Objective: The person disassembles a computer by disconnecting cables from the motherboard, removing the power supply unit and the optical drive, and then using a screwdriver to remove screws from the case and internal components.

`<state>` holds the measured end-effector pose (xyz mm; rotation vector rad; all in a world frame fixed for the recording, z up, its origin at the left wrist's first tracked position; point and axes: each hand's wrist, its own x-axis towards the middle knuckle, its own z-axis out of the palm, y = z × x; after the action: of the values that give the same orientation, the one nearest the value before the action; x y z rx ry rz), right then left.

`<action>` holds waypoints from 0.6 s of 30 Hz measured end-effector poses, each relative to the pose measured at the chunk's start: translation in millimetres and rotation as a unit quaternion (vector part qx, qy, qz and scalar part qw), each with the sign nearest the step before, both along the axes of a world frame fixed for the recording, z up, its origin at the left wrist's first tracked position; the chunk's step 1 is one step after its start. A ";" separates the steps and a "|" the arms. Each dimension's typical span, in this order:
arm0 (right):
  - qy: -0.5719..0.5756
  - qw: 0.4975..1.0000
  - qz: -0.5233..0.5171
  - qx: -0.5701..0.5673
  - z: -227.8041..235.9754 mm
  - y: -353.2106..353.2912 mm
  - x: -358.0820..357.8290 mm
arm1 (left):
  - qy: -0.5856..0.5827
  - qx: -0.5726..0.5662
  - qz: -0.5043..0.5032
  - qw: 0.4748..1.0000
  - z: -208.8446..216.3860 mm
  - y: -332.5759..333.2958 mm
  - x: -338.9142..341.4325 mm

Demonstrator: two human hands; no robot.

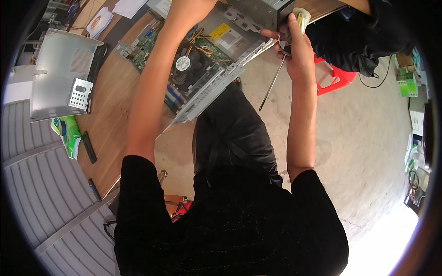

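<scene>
An opened desktop computer case [216, 94] lies at the table's edge in front of me, showing a green circuit board [147, 48], a round black fan [184, 76] and coloured cables. My left hand [193, 7] reaches over its far side; the upper frame edge cuts off the fingers. At the case's right corner, my right hand [300, 50] is closed around a screwdriver [271, 85], its long shaft slanting down toward me. Something pale yellow and translucent [301, 18] shows above that hand, in line with the shaft; whether it is the handle I cannot tell.
A metal cover panel [57, 60] stands on the wooden table [108, 110] at left, near a green packet [69, 135] and a dark bar [89, 147]. Right of me are a red plastic stool [338, 80] and another person in black clothing [363, 37]. Papers [99, 23] lie far left.
</scene>
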<state>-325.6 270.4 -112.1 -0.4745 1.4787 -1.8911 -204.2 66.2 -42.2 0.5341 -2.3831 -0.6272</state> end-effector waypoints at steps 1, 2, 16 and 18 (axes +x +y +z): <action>-0.009 1.000 0.011 -0.002 -2.6 -1.3 -6.7 | -0.010 -0.003 -0.005 1.000 0.1 -5.9 -8.0; -0.019 1.000 0.023 -0.005 -3.9 -1.7 -12.8 | -0.007 -0.002 -0.004 1.000 -0.9 -10.1 -15.8; -0.019 0.998 -0.005 -0.063 -2.4 9.9 -0.1 | -0.038 -0.010 0.047 0.998 -8.7 -42.2 66.9; 0.074 0.993 -0.081 -0.037 0.6 8.6 12.0 | -0.048 0.007 0.052 0.997 -21.0 -58.2 87.3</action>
<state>-313.6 279.0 -111.5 -0.5538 1.5874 -2.0812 -116.8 8.0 -63.2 0.7050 -2.4234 -0.5834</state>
